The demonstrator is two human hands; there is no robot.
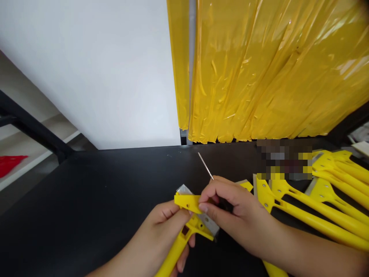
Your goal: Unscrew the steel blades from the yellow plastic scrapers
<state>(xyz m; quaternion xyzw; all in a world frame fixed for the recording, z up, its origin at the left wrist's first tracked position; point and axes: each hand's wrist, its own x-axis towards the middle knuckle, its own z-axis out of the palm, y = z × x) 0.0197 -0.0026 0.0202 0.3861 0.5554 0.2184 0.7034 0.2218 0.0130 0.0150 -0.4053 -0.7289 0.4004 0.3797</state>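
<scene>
My left hand (164, 227) is closed around a yellow scraper (175, 252) just below its wide head. A flat grey metal blade (211, 226) lies slantwise across that head, its other corner (183, 189) showing above. Over the blade, at an angle, sits a separate yellow cover plate (186, 201) with a small hole. The thumb and forefinger of my right hand (230, 204) pinch the plate's right end, while my left thumb is close under it. A thin metal rod (205, 166) sticks up from behind my right hand; its lower end is hidden.
Several yellow scrapers (311, 207) lie on the black table (86, 200) at right, beside a pixelated patch. A white panel (115, 77) and yellow plastic sheeting (259, 77) stand behind. At left are a black frame bar (37, 130) and a shelf with a red item (11, 164).
</scene>
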